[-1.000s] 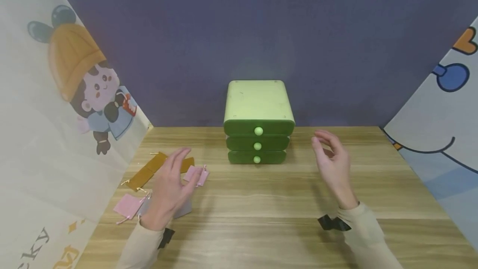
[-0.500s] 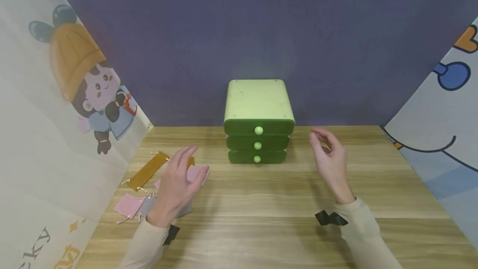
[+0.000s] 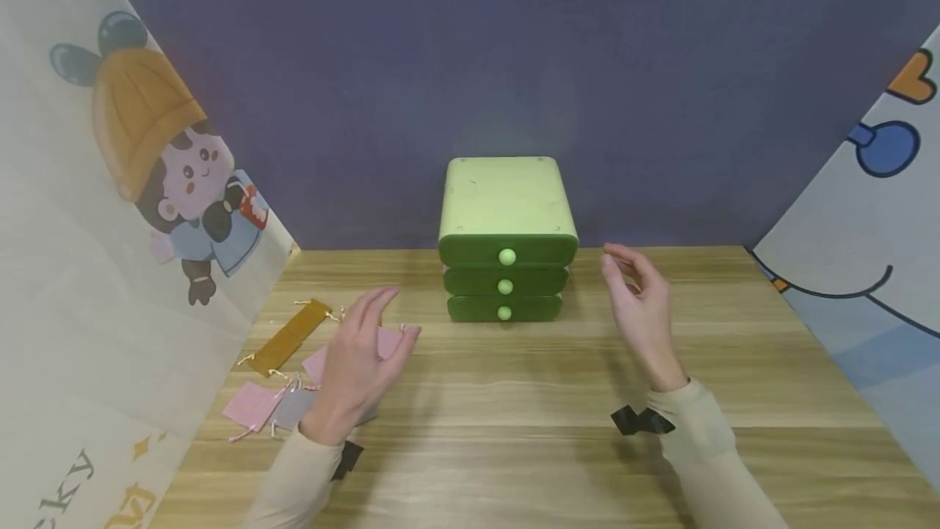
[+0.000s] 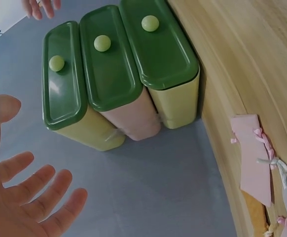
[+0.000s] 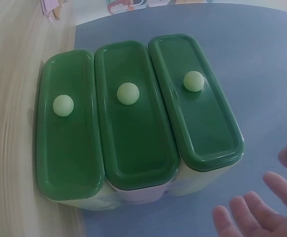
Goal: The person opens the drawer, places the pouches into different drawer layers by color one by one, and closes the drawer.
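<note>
A small chest of drawers [image 3: 508, 196] with a pale green body and three dark green fronts stands against the back wall, its drawers closed. Each front carries a round light green knob [image 3: 507, 256]. My left hand [image 3: 360, 366] hovers left of the chest with relaxed, spread fingers, holding nothing; it partly hides pink and grey drawstring pouches beneath it. On the chest's right, my right hand [image 3: 640, 313] is raised, fingers loosely bent and thumb apart, with nothing in it. Both wrist views show the drawer fronts [image 4: 111, 64] close by, with fingers [image 5: 247, 212] clear of them.
Several flat drawstring pouches lie at the table's left: a mustard one [image 3: 288, 339], a pink one [image 3: 252, 405] and a grey one [image 3: 294, 408]. A dark blue wall [image 3: 507, 64] closes off the back, and printed white panels [image 3: 44, 186] flank the wooden table [image 3: 507, 447].
My left hand has shifted right toward the chest, uncovering more of the pouches. My right hand has drifted slightly left and up. The chest and pouches have stayed in place.
</note>
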Demonstrator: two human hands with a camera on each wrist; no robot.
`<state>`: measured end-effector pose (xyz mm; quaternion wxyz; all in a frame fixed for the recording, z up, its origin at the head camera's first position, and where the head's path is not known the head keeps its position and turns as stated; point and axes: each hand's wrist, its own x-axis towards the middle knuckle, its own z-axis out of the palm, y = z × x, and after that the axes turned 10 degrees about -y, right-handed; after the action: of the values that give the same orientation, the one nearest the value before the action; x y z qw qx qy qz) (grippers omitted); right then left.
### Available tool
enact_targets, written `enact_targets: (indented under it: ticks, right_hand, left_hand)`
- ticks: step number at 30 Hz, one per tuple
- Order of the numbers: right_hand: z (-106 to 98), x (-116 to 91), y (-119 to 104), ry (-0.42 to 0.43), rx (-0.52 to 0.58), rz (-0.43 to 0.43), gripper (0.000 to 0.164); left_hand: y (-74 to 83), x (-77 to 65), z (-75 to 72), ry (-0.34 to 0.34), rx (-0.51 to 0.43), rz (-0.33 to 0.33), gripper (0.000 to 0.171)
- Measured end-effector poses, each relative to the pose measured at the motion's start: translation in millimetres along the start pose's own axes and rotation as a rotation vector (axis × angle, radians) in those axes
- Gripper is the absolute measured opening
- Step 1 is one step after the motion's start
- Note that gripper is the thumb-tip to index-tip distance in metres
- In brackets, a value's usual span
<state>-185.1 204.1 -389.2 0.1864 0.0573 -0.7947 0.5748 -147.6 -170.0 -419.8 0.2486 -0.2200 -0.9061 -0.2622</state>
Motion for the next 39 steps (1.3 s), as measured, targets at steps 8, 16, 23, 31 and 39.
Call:
enact_targets:
  ticks: [8,16,23,31,39]
  right_hand:
    - [3,7,-2,0.001,0.034,-0.018,0.034]
    - [4,11,-2,-0.025,0.021,-0.020,0.035]
    - [5,15,-7,-0.054,-0.009,0.024,0.040]
    - [10,26,-5,-0.109,0.002,0.042,0.041]
    - [18,36,-5,-0.154,-0.006,0.048,0.044]
  left_hand:
    - [4.6,1.7,3.3,-0.013,0.003,0.012,0.063]
    - [10.0,4.7,5.8,-0.024,-0.007,0.047,0.063]
    - [14.4,5.0,10.0,-0.041,0.008,0.044,0.063]
    - [19.7,8.6,13.6,-0.073,0.025,0.056,0.064]
    - [24.4,11.8,18.7,-0.072,0.025,0.065,0.062]
